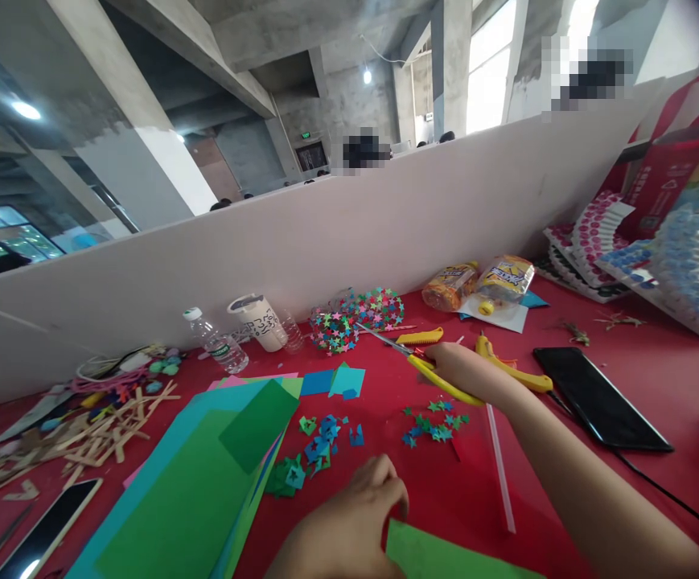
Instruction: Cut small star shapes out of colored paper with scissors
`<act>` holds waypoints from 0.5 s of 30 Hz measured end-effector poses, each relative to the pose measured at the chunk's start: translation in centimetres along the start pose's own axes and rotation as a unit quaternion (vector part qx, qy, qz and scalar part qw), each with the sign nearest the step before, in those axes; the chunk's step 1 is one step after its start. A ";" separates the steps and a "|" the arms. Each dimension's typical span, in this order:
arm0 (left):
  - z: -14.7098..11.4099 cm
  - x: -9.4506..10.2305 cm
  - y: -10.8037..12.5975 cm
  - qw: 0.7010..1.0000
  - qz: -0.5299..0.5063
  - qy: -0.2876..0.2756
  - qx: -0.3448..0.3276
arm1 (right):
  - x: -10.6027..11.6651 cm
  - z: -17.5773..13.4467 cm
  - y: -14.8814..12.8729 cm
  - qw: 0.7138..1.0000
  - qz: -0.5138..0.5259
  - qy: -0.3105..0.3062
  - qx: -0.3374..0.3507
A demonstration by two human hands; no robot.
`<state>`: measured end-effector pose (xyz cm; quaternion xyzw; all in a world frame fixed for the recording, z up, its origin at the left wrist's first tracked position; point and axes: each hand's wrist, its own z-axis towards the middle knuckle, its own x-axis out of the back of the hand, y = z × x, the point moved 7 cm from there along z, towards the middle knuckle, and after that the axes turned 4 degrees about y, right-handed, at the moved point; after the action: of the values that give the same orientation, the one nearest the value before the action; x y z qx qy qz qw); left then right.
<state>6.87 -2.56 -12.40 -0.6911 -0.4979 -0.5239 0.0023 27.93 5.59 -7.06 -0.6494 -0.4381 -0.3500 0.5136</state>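
Observation:
My left hand [349, 515] is at the bottom middle, its fingers closed on the edge of a light green paper sheet [446, 555]. Farther out, my right hand [461, 366] grips yellow-handled scissors [449, 389]. Their blades point up and left toward clear plastic pieces covered with coloured paper stars [379, 309]. A yellow utility knife [421, 336] lies just beyond the right hand, and a yellow glue gun [527, 375] rests to its right. Between the hands are loose blue and green stars [437, 426]. Star-punched paper scraps [322, 442] lie above my left hand.
Stacked coloured paper [168, 482] covers the left side, near wooden sticks [120, 422] and a phone [53, 531]. A water bottle [219, 344] and white cup [260, 323] stand by the partition [349, 233]. At right lie a black phone [602, 398] and a clear glue stick [501, 474].

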 end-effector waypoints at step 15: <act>-0.1 0.7 0.3 0.993 -0.119 -0.027 0.004 | 1.1 -1.1 -0.4 0.999 0.051 0.020 0.007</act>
<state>6.98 -2.26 -11.74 -0.6413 -0.5786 -0.4991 -0.0705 27.96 4.82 -5.70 -0.6602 -0.3966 -0.3338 0.5436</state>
